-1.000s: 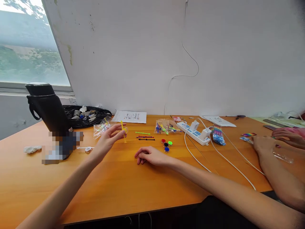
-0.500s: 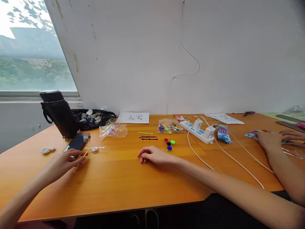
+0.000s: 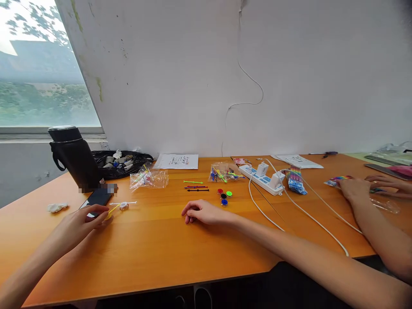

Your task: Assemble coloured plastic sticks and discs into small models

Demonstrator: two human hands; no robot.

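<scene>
My left hand (image 3: pixel 79 225) is closed in a pinch on a thin yellow plastic arrow (image 3: pixel 113 210); the fingers hide part of it. Just beyond the fingertips lies a white plastic arrow (image 3: pixel 131 202) beside a small white round piece (image 3: pixel 123 206). My right hand (image 3: pixel 202 212) rests on the table, its fingers loosely curled with nothing visible in them. Past it lie a green arrow (image 3: pixel 193 182), a reddish-purple arrow (image 3: pixel 195 187) and a black arrow (image 3: pixel 198 190). Near them are red (image 3: pixel 220 192), green (image 3: pixel 228 194), black (image 3: pixel 223 196) and blue round pieces (image 3: pixel 224 202).
A phone (image 3: pixel 98 198) and black flask (image 3: pixel 72 159) stand left, near a black bag of rubbish (image 3: pixel 138 162). Clear bags (image 3: pixel 149 178) (image 3: pixel 225 171) hold coloured pieces. At right are a power strip (image 3: pixel 264 180), white cables (image 3: pixel 310 210) and another person's hands (image 3: pixel 354 191).
The yellow arrow has turned in my left fingers and less of it shows. My right hand keeps its pose. The whole view has shifted slightly.
</scene>
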